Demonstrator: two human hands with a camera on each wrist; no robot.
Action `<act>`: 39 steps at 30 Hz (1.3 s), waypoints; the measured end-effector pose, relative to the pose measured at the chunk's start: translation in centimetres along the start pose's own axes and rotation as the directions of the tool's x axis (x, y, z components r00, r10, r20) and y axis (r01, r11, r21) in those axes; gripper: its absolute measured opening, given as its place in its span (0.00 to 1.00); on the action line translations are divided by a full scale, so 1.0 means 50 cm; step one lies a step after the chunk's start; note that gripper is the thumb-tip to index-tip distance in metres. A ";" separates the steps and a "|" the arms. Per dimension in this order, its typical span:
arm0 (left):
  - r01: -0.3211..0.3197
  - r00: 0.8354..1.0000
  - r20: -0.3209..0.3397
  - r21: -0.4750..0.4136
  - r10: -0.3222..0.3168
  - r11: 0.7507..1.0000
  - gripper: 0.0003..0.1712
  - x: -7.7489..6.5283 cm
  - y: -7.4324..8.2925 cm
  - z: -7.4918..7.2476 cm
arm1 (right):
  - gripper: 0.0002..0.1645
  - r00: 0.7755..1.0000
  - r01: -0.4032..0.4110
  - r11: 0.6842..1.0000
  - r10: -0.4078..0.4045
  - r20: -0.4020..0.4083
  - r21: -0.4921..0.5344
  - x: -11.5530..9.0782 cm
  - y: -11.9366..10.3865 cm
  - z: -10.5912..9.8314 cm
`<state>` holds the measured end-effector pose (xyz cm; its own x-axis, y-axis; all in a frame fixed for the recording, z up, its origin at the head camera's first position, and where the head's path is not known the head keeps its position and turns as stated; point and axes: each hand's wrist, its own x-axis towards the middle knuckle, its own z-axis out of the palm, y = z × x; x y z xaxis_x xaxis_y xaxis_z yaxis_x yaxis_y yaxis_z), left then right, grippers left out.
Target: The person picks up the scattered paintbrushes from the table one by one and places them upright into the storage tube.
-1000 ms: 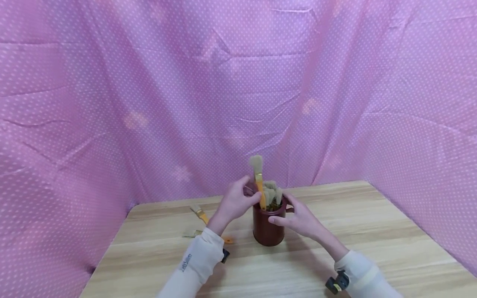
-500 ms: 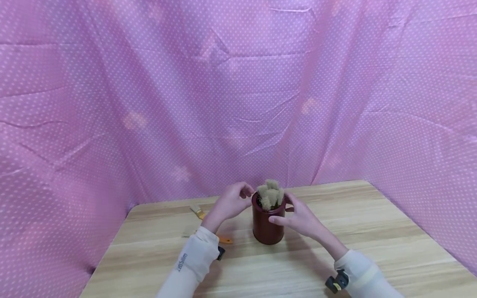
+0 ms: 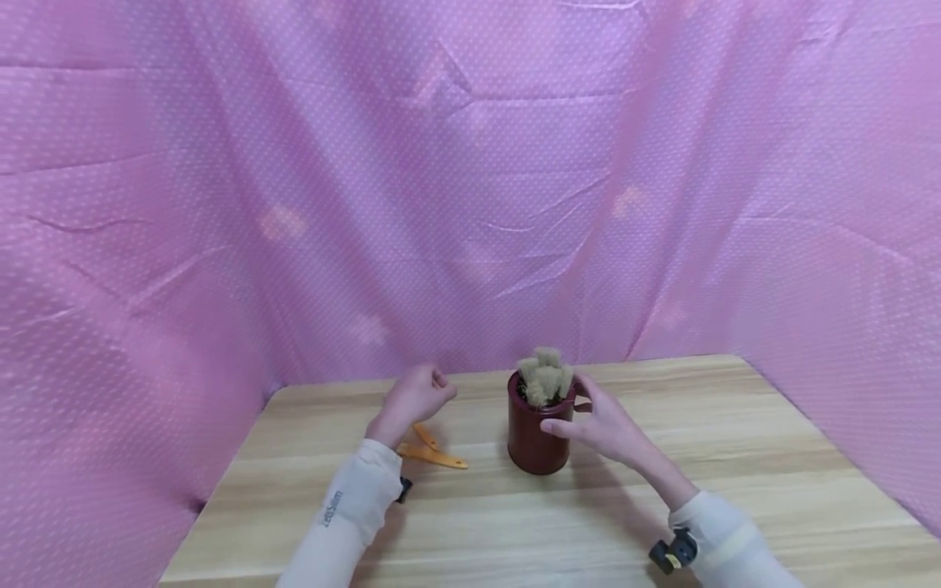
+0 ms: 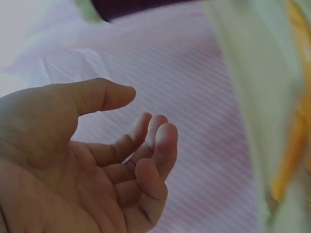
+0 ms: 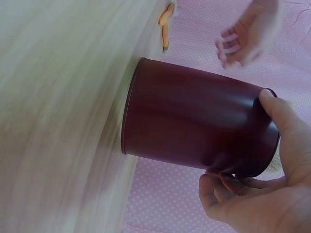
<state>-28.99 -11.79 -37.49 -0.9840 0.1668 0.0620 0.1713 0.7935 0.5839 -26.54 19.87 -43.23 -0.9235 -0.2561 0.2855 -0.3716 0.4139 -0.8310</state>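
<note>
A dark red mug (image 3: 539, 441) stands upright on the table, with several pale-bristled paintbrushes (image 3: 546, 380) poking out of its top, bristles up. My right hand (image 3: 606, 420) holds the mug near its rim; in the right wrist view the thumb (image 5: 279, 109) lies on the wall and the other fingers curl in on the handle side. Left of the mug, my left hand (image 3: 415, 400) is in the air with its fingers loosely bent. The left wrist view shows nothing between that thumb (image 4: 114, 94) and the fingers. Under the left forearm lie orange-handled paintbrushes (image 3: 435, 457), their bristle ends hidden.
The pale wooden table (image 3: 625, 523) has its far edge close to a pink dotted curtain (image 3: 470, 204), which also surrounds both sides. Black wrist cameras (image 3: 674, 550) are strapped at both sleeves.
The left hand has let go of a paintbrush, which went down into the mug, and has moved left over the brushes on the table. The right hand stays at the mug.
</note>
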 end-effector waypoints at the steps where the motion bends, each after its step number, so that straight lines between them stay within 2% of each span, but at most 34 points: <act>1: 0.045 0.999 -0.001 0.001 -0.045 0.999 0.17 -0.001 -0.014 0.001 | 0.56 1.000 0.004 1.000 -0.004 0.000 0.001 0.000 0.001 -0.001; 4: 0.170 0.986 0.000 0.004 -0.170 0.986 0.26 -0.004 -0.052 0.006 | 0.56 1.000 0.015 1.000 -0.015 0.000 -0.002 0.001 0.001 -0.004; 6: 0.237 0.971 -0.013 0.034 -0.237 0.971 0.24 -0.007 -0.073 0.010 | 0.56 1.000 0.029 1.000 -0.029 0.003 -0.002 0.001 0.000 -0.004; 8: 0.272 0.962 -0.040 0.090 -0.269 0.958 0.22 -0.009 -0.092 0.014 | 0.56 0.999 0.040 0.999 -0.040 0.002 -0.002 0.002 0.000 -0.001; 10: 0.272 0.962 -0.052 0.165 -0.267 0.948 0.22 -0.007 -0.107 0.021 | 0.55 0.999 0.050 0.999 -0.050 0.000 0.007 0.003 -0.001 0.000; 14: 0.267 0.963 -0.050 0.255 -0.264 0.929 0.22 0.004 -0.124 0.043 | 0.54 0.999 0.051 0.999 -0.051 0.000 0.010 0.004 0.000 0.000; 18: 0.278 0.960 -0.057 0.284 -0.273 0.918 0.20 0.012 -0.129 0.062 | 0.55 0.999 0.040 0.999 -0.040 -0.002 -0.004 0.005 -0.001 0.001; 22: 0.268 0.963 -0.046 0.292 -0.266 0.918 0.18 0.018 -0.128 0.073 | 0.56 1.000 0.030 1.000 -0.030 -0.001 -0.004 0.003 -0.001 0.001; 28: 0.240 0.971 -0.036 0.215 -0.238 0.947 0.14 0.025 -0.130 0.078 | 0.56 0.999 0.033 0.999 -0.033 -0.003 -0.007 0.003 -0.001 0.000; 35: 0.223 0.975 -0.003 0.072 -0.223 0.972 0.18 0.030 -0.139 0.084 | 0.53 0.998 0.067 0.998 -0.067 -0.002 0.002 0.005 0.000 0.000; 39: 0.210 0.977 0.034 -0.007 -0.210 0.978 0.18 0.034 -0.148 0.086 | 0.51 0.997 0.075 0.997 -0.075 -0.002 0.013 0.005 -0.001 0.000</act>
<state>-31.74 -14.85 -45.17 -0.9959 0.0162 -0.0890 -0.0396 0.8066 0.5898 -26.74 19.79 -43.15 -0.8935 -0.2844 0.3477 -0.4382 0.3820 -0.8137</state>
